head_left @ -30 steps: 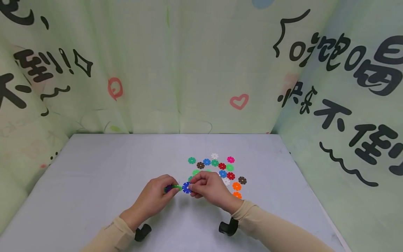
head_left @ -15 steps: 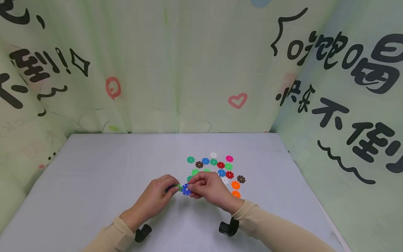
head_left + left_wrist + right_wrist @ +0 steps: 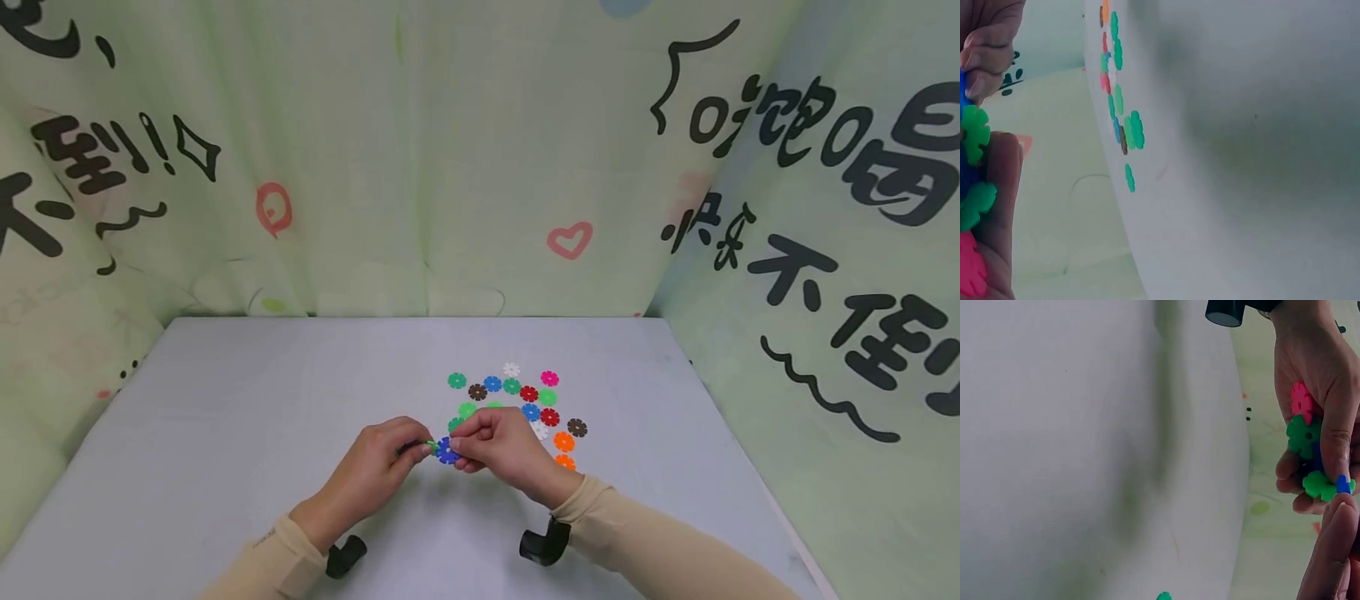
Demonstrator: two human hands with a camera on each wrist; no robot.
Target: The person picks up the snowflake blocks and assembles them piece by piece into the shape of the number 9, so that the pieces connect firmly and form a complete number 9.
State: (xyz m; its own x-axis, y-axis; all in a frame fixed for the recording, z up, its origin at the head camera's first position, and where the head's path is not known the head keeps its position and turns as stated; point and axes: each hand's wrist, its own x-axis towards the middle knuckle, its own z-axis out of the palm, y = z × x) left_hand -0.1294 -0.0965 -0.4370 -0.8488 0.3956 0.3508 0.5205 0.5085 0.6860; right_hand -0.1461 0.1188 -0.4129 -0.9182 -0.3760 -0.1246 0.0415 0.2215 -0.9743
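A pale curtain (image 3: 480, 167) hangs behind the white tabletop (image 3: 262, 383), well beyond both grips. The left grip (image 3: 372, 465) is curled round a joined string of notched discs; in the right wrist view a pink disc (image 3: 1301, 401) sits deep in its palm, then a dark green disc (image 3: 1301, 435), something dark blue mostly hidden, and a light green disc (image 3: 1319, 485) at the fingertips. The right grip (image 3: 504, 447), just beside it, pinches a blue disc (image 3: 447, 451) between thumb and forefinger, its near edge against the light green one. Loose discs (image 3: 550, 417) lie straight on the tabletop beyond and to the right of the right grip; no container shows. The step in hand looks like slotting blue into light green. I judge the next move calls for lining up the notches and pressing firmly; how far they are seated cannot be told.
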